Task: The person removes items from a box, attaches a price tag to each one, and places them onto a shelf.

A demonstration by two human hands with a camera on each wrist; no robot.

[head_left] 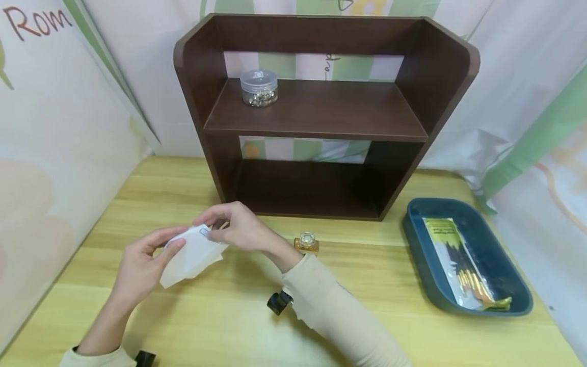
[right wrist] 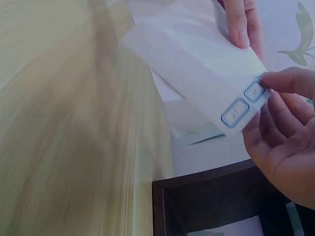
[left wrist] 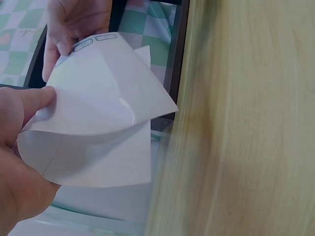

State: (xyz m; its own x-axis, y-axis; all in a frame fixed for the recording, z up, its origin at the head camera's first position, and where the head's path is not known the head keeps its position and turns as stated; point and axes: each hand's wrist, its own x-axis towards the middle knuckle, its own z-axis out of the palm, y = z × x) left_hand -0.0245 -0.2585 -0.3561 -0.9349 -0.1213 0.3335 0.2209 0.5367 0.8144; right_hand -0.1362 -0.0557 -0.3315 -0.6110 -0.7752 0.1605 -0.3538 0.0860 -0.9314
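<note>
A white label sheet (head_left: 192, 257) is held up above the table, bent, with several blue-outlined labels (right wrist: 236, 112) near one edge. A second white layer (left wrist: 98, 162) hangs beneath it in the left wrist view. My left hand (head_left: 142, 262) pinches the sheet between thumb and fingers at its left side. With thumb and fingers, my right hand (head_left: 243, 229) pinches the labelled edge (right wrist: 261, 88). Whether a label is being lifted there cannot be told. To the right of the right hand, a small clear glass piece on an amber base (head_left: 307, 242) stands on the table.
A dark brown two-tier shelf (head_left: 316, 109) stands at the back of the wooden table (head_left: 357, 326). On its upper board is a clear lidded jar (head_left: 259, 89) of small metallic pieces. At right, a dark teal tray (head_left: 419, 270) holds a pack of paintbrushes (head_left: 456, 265).
</note>
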